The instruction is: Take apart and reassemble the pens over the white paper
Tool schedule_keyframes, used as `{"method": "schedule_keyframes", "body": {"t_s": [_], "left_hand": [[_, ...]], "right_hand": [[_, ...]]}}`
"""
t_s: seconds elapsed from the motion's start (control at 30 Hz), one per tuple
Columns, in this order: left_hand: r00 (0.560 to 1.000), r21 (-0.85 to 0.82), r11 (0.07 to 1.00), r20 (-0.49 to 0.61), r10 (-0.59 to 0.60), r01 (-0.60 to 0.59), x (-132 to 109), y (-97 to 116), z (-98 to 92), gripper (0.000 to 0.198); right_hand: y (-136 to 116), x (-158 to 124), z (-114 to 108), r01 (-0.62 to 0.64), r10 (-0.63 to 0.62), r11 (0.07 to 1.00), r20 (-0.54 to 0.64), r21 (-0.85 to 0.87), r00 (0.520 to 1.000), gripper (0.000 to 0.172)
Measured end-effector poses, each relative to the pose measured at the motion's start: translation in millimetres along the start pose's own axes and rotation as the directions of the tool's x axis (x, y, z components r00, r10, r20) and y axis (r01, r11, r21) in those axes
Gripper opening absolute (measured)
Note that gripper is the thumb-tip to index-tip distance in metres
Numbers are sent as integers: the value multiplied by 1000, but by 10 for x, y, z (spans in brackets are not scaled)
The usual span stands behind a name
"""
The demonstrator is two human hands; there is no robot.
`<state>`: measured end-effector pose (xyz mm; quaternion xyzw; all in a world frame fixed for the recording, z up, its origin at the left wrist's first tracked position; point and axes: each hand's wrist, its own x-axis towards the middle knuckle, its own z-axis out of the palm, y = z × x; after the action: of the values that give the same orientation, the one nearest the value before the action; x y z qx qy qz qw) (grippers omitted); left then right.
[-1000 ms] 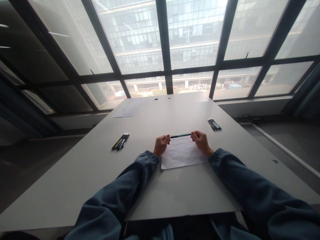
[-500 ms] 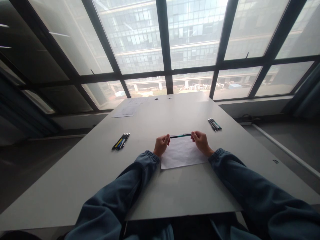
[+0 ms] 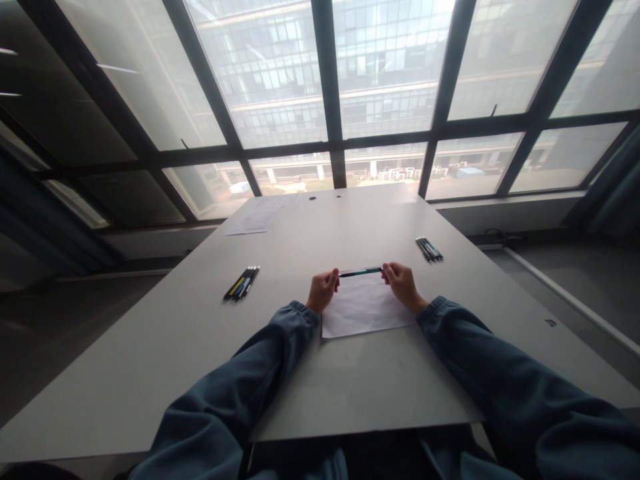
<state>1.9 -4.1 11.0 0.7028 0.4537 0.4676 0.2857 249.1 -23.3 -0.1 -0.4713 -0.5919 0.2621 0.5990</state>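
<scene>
Pen (image 3: 360, 271): dark barrel with a green section, held level just above the far edge of the white sheet (image 3: 365, 310), near the middle of the table (image 3: 165, 347).

Left hand (image 3: 323, 290): fingertips pinched on the pen's left end. Right hand (image 3: 401, 281): fingertips pinched on the pen's right end. Both wrists sit at the sheet's side edges.

Status: the pen spans the gap between the hands as one piece. Whether a cap is seated or partly drawn cannot be told at this distance. The sheet appears unmarked.

Storage: no box, cup or tray holds any pens. The left bundle (image 3: 241, 283) and the right bundle (image 3: 429, 249) lie loose on the table, each well apart from the hands. Printed papers (image 3: 253, 220) lie towards the far left corner.
</scene>
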Motion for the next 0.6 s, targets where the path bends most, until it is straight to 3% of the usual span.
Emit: {"method": "schedule_keyframes", "body": {"t_s": [0.6], "left_hand": [[1000, -38, 999, 14, 15, -15, 2, -14, -2, 56]], "right_hand": [[-61, -7, -15, 17, -21, 995, -40, -95, 999, 44]]}}
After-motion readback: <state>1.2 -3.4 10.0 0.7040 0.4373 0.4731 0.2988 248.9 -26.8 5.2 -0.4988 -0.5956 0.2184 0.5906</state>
